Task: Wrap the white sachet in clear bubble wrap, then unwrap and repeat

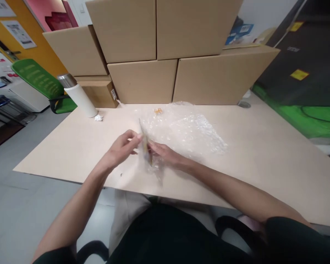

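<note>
With fingertips nearly closed, my left hand [123, 146] pinched one side of a thin, blurred packet [145, 145], my right hand [165, 154] gripping the other, above the table [99, 157] by the clear plastic [181, 132]. I seemed to be mid-handling it; the next move probably called for a steady hold.

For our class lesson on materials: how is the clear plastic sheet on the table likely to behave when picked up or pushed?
The clear plastic sheet would probably flop and fold, since it lies wrinkled and crumpled. It looks thin and see-through, so it is likely light for its size. Spread low across the table, it seems unlikely to roll or tip.
</note>
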Available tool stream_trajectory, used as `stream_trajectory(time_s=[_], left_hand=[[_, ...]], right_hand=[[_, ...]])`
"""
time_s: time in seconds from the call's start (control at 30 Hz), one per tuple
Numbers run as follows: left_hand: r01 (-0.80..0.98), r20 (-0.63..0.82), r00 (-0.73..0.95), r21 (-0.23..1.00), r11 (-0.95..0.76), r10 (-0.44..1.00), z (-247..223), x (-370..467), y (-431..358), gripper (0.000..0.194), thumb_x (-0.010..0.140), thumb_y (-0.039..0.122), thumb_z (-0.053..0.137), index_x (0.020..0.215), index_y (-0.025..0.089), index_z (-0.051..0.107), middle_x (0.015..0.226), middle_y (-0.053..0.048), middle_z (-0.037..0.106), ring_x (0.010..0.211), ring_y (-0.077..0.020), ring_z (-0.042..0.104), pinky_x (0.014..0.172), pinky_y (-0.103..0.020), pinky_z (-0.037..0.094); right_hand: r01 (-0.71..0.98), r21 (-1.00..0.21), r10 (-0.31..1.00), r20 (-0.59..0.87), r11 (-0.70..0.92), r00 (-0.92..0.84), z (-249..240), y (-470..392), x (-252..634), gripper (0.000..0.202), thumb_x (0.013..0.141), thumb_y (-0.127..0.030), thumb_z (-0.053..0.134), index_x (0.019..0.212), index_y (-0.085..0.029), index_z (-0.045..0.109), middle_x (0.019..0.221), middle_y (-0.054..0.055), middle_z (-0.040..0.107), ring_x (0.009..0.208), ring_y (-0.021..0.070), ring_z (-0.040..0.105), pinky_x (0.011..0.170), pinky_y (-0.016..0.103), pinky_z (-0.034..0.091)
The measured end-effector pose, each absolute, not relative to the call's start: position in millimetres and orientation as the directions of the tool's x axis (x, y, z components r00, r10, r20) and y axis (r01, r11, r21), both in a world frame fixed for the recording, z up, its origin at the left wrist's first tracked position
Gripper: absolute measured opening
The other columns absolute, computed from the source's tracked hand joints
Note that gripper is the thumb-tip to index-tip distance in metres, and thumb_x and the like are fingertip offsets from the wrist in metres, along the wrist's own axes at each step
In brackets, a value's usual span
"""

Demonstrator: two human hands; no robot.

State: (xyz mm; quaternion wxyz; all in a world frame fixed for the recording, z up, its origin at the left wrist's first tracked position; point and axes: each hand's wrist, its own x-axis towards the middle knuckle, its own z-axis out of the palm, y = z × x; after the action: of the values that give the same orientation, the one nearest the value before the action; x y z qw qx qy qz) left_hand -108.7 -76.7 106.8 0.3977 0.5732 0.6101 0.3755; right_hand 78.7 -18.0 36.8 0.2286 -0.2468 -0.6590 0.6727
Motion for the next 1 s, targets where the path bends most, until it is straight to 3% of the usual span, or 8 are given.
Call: stream_trajectory(time_s=[0.13,0.27,0.43,0.53,0.63,0.8,0.9,1.0], left_hand=[[0.57,0.008,0.146,0.816,-0.091,0.989,104.8,-66.4,-58.9,0.051,0.096,0.062,0.036,0.096,0.019,0.063,0.102,-0.008,0.062,0.097,-0.0242,0.06,0.082,-0.038,0.052],[0.69,0.048,0.236,0.695,-0.202,0.971,73.4,-49.6,-39.0,0.04,0.1,0.044,0.036,0.112,0.021,0.066,0.107,-0.009,0.059,0.115,-0.0278,0.051,0.103,-0.046,0.044],[0.827,-0.045,0.167,0.55,-0.114,0.985,46.4,-32.5,-30.0,0.038,0.093,0.024,0.046,0.126,0.021,0.064,0.121,-0.013,0.049,0.112,-0.0277,0.054,0.1,-0.046,0.046],[0.883,-0.028,0.128,0.458,-0.101,0.991,44.4,-23.3,-30.7,0.039,0.092,0.021,0.047,0.127,0.022,0.064,0.126,-0.014,0.048,0.117,-0.0313,0.052,0.098,-0.049,0.046],[0.892,0.001,0.143,0.433,-0.13,0.99,43.8,-26.1,-35.7,0.039,0.093,0.022,0.048,0.129,0.021,0.063,0.128,-0.015,0.05,0.119,-0.0321,0.053,0.1,-0.049,0.046],[0.937,0.317,-0.031,0.339,-0.083,0.948,34.8,-50.1,-53.5,0.046,0.096,0.035,0.052,0.138,0.017,0.056,0.147,-0.021,0.041,0.133,-0.0394,0.043,0.104,-0.06,0.04],[0.931,0.363,0.184,0.234,-0.281,0.913,28.7,-52.9,-57.6,0.046,0.1,0.04,0.045,0.14,0.018,0.054,0.155,-0.018,0.039,0.144,-0.0381,0.033,0.111,-0.058,0.034],[0.879,0.22,0.388,0.206,-0.431,0.895,25.2,-44.9,-51.5,0.046,0.1,0.043,0.046,0.139,0.022,0.056,0.151,-0.013,0.049,0.144,-0.0359,0.036,0.116,-0.057,0.029]], right_hand=[[-0.117,-0.906,0.698,-0.226,-0.407,-0.68,30.9,-6.5,97.4,0.046,0.086,-0.064,0.057,0.086,-0.02,0.069,0.078,0.006,0.067,0.075,0.0199,0.06,0.072,0.035,0.049],[-0.11,-0.896,0.8,-0.323,-0.431,-0.506,32.9,5.6,128.2,0.025,0.074,-0.041,0.073,0.074,-0.017,0.068,0.067,0.002,0.061,0.062,0.0149,0.054,0.062,0.03,0.045],[0.19,-0.981,0.932,-0.036,0.036,-0.36,34.0,18.0,164.3,0.024,0.08,-0.031,0.061,0.096,-0.017,0.072,0.095,0.008,0.069,0.081,0.0199,0.061,0.076,0.035,0.047],[0.381,-0.832,0.885,0.248,0.403,-0.394,26.8,20.5,164.8,0.028,0.089,-0.031,0.052,0.106,-0.016,0.069,0.116,0.013,0.065,0.1,0.0242,0.06,0.091,0.041,0.046],[0.417,-0.649,0.716,0.297,0.637,-0.631,18.8,16.7,153.6,0.033,0.099,-0.036,0.04,0.106,-0.017,0.066,0.109,0.013,0.066,0.105,0.0251,0.058,0.098,0.044,0.042],[0.546,-0.468,0.691,0.225,0.695,-0.687,13.1,10.2,144.3,0.041,0.104,-0.04,0.032,0.099,-0.017,0.065,0.105,0.013,0.066,0.1,0.0259,0.056,0.093,0.045,0.041],[0.547,-0.46,0.687,0.224,0.7,-0.691,10.7,12.3,147.2,0.038,0.104,-0.035,0.032,0.103,-0.018,0.066,0.108,0.013,0.067,0.103,0.0259,0.057,0.094,0.044,0.04],[0.514,-0.474,0.668,0.243,0.715,-0.704,10.4,16.5,150.8,0.034,0.103,-0.033,0.034,0.108,-0.019,0.065,0.112,0.012,0.067,0.106,0.026,0.058,0.096,0.043,0.04]])
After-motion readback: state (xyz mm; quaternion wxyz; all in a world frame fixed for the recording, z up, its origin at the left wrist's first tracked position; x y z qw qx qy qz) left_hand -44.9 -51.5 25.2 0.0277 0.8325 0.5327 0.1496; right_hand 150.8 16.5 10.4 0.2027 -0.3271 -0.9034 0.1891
